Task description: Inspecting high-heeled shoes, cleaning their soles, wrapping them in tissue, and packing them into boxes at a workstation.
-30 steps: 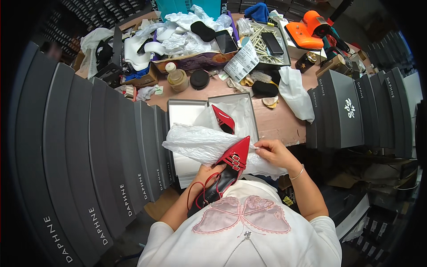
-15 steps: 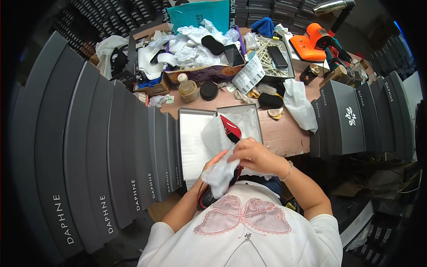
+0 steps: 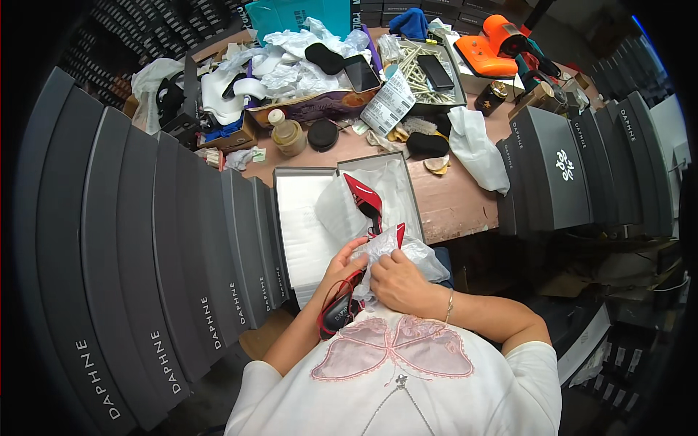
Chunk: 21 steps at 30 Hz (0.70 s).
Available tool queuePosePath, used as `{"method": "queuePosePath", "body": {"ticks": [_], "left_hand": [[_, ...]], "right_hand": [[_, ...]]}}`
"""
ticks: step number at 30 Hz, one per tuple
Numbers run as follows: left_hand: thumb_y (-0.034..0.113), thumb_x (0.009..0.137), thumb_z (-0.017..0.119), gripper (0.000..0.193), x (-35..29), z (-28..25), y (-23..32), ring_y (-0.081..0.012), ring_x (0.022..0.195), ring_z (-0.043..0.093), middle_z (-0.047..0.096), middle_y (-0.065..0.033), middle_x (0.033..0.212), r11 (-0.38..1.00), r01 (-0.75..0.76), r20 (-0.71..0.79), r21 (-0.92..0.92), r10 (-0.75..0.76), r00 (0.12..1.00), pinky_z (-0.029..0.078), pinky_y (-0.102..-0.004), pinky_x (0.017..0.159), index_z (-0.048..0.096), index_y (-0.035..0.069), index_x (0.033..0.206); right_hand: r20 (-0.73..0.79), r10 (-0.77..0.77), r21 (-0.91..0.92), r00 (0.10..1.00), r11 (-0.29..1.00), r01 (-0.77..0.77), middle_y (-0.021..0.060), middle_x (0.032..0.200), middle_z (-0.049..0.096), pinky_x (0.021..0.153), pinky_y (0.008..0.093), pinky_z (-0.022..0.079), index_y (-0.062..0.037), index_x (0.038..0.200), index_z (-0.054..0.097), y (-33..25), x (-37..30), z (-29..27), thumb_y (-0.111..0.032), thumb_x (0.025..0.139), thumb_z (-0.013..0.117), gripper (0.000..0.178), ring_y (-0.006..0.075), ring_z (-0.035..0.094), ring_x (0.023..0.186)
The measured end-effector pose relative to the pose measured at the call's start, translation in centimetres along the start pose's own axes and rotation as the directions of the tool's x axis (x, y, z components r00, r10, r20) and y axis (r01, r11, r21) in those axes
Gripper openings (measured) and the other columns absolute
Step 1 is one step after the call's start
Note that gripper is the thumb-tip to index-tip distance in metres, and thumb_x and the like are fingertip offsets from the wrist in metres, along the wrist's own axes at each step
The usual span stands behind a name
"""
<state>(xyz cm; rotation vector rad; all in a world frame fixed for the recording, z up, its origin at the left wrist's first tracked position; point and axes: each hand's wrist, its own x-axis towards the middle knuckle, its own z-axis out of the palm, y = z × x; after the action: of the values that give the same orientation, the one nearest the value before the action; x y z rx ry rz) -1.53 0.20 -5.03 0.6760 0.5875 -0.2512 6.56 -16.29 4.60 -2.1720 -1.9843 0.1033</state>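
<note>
Right, both hands are busy just in front of the person's chest. The right hand (image 3: 396, 280) has its grip clenched on a wad of white tissue paper (image 3: 385, 247), bunched up against the toe end of a red pointed shoe (image 3: 363, 280). The left hand (image 3: 345, 265) is wrapped around the middle of that same shoe, fingers curled over its upper edge, steadying it.

The shoe lies on a slant: its dark heel end with the thin red strap hangs low toward the person's lap on their left, and the red tip pokes up and away past the tissue, toward the worktop (image 3: 454, 200). So the long axis runs from the lap up toward the open box (image 3: 309, 218), and the tissue sits at the far, toe end, directly under the right hand. That hand is the nearer one to the toe; the left is nearer the heel.

Just beyond the tip, touching or nearly so, is the open grey shoe box lined with more white paper, and the second red shoe (image 3: 363, 198) lies inside it, toe pointing away from the person. Dark shoe boxes (image 3: 182, 240) are stacked in a curve on the person's left, more of them (image 3: 560, 167) on the right.
</note>
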Motion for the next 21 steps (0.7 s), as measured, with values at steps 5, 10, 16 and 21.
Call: {"method": "queuePosePath", "body": {"ticks": [5, 10, 16, 21], "left_hand": [[-0.008, 0.081, 0.057, 0.055, -2.1, 1.8, 1.2, -0.0049, 0.083, 0.058, 0.061, -0.0049, 0.110, 0.947, -0.128, 0.050, 0.295, 0.119, 0.992, 0.048, -0.0184, 0.069, 0.047, 0.002, 0.133], [-0.009, 0.082, 0.054, 0.053, -2.3, 1.7, 2.0, -0.0121, 0.108, 0.056, 0.059, -0.0071, 0.121, 0.930, -0.181, 0.097, 0.320, 0.158, 0.983, 0.044, -0.0238, 0.093, 0.047, 0.002, 0.134], [-0.010, 0.082, 0.054, 0.056, -3.3, 2.6, 1.7, -0.0158, 0.117, 0.053, 0.055, -0.0087, 0.129, 0.919, -0.151, 0.149, 0.363, 0.103, 0.983, 0.041, -0.0284, 0.100, 0.046, 0.004, 0.136], [-0.011, 0.081, 0.055, 0.059, -3.3, 2.0, 0.8, -0.0158, 0.119, 0.051, 0.052, -0.0088, 0.132, 0.948, -0.081, 0.139, 0.307, 0.040, 0.990, 0.039, -0.0282, 0.102, 0.044, 0.004, 0.138]], "right_hand": [[0.024, -0.010, 0.266, 1.000, 0.964, 0.003, 0.0052, 0.080, 0.056, 0.074, 0.0355, 0.040, -0.0091, 0.076, 0.065, 0.5, -0.6, -1.2, -0.019, 0.077, 0.063, 0.010, 0.0218, 0.054, 0.083], [-0.303, 0.426, 0.363, 0.852, 0.878, -0.310, 0.0123, 0.098, 0.064, 0.077, 0.0384, 0.046, -0.0067, 0.118, 0.056, 6.9, -1.3, -3.0, -0.021, 0.079, 0.070, 0.044, 0.0321, 0.059, 0.092], [0.351, 0.429, 0.826, 0.832, 0.277, -0.491, 0.0041, 0.064, 0.053, 0.062, 0.0289, 0.043, 0.0038, 0.091, 0.064, 8.8, -4.2, 0.5, -0.016, 0.088, 0.063, 0.020, 0.0084, 0.043, 0.065], [0.357, 0.513, 0.794, 0.781, 0.274, -0.543, 0.0048, 0.060, 0.051, 0.056, 0.0308, 0.040, 0.0040, 0.088, 0.062, 8.4, -5.4, 0.7, -0.015, 0.088, 0.062, 0.019, 0.0093, 0.041, 0.060]]}}
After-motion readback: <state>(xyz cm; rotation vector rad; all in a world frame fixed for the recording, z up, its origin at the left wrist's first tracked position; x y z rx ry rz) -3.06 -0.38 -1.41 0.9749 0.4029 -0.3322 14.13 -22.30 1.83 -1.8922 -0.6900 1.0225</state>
